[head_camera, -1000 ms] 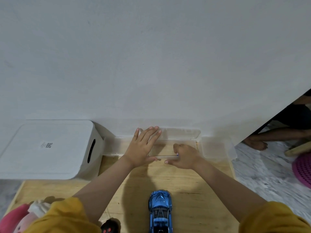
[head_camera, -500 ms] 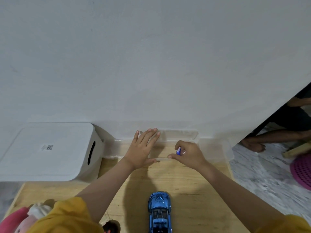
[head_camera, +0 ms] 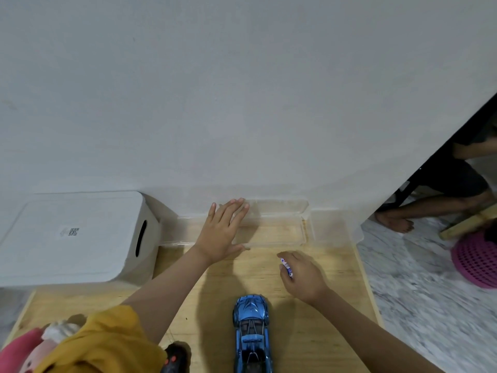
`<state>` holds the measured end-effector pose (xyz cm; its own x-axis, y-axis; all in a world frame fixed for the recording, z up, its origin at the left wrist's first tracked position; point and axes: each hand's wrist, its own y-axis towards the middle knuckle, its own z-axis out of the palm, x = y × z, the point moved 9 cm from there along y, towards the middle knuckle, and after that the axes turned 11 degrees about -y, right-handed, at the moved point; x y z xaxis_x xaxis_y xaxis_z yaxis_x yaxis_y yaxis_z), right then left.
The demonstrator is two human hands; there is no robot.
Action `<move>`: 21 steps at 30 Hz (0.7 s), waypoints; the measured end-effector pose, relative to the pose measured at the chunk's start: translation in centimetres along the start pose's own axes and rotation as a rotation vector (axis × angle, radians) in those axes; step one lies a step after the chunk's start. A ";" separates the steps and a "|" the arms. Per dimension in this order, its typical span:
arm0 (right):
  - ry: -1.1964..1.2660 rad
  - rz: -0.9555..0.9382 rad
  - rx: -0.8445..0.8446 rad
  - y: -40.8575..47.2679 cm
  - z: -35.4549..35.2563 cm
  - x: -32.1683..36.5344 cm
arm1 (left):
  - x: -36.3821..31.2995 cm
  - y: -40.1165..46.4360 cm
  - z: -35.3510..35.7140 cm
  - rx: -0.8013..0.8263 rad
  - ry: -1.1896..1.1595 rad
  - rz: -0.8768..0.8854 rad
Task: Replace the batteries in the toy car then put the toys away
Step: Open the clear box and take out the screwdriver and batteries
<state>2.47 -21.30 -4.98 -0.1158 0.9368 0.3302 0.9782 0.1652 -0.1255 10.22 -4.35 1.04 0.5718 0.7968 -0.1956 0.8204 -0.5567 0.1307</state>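
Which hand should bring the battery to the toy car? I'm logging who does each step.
Probably the right hand: it already pinches the battery and hangs just beyond the blue car. The left hand lies flat on the clear box by the wall, farther off.

The upper two thirds of the frame are filled by a plain pale grey wall (head_camera: pixel 242 90). A light wooden board (head_camera: pixel 317 319) is seen along the bottom centre, and grey-white marbled floor (head_camera: pixel 419 305) at the lower right. Soft, even light is cast throughout.
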 end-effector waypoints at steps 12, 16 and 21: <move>-0.291 -0.031 -0.181 -0.4 1.4 0.2 | -0.1 -0.1 -0.4 0.000 0.010 -0.012; -0.256 -0.021 -0.210 -0.7 1.3 0.0 | 0.0 -0.1 -0.2 0.006 0.011 -0.013; -0.254 -0.018 -0.229 -0.6 1.3 -0.1 | -0.1 -0.2 -0.1 -0.008 0.013 -0.005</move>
<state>1.64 -21.11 -6.14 -0.1444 0.9860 0.0837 0.9855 0.1357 0.1014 10.03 -4.28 1.18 0.5675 0.8027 -0.1832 0.8233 -0.5507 0.1375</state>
